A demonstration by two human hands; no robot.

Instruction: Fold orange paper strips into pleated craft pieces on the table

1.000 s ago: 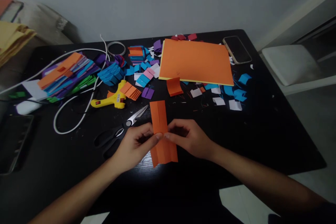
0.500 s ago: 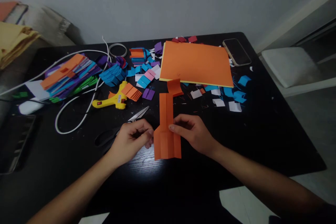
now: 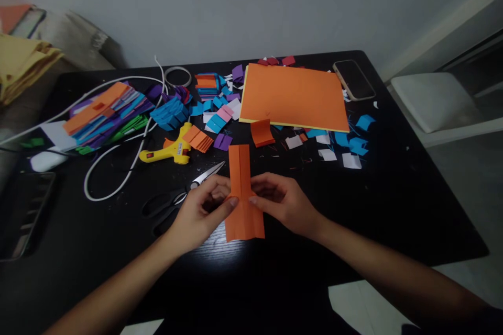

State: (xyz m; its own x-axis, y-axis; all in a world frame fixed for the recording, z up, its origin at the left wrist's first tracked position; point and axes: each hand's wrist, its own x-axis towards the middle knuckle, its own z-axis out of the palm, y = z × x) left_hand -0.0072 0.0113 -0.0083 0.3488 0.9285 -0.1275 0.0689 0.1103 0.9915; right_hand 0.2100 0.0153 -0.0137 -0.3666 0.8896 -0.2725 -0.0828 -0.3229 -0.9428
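In the head view, the left hand (image 3: 204, 213) has changed the most. Half a second ago it was at the left edge of the folded orange paper (image 3: 241, 178), with its thumb off the front. Now its thumb lies on the front of the paper. The paper has moved a little to the left. Before, its top covered part of the small bent orange piece (image 3: 262, 136), and now that piece shows past it. The right hand (image 3: 291, 205) had the paper then and has it now.

Both hands have a closed grip. The left grip is pinched on the left side of the orange paper, thumb in front and fingers bent behind. The right grip is pinched on the right side in the same way. The two thumbs are near each other but do not touch.

The orange paper is up in front of the person, between the two hands. Its top part is thin and its bottom part is wide, with fold lines going up and down. The black scissors (image 3: 194, 185) lie on the table (image 3: 373, 204) just past the left hand, which hides part of them. The yellow glue gun (image 3: 167, 153) is farther back.
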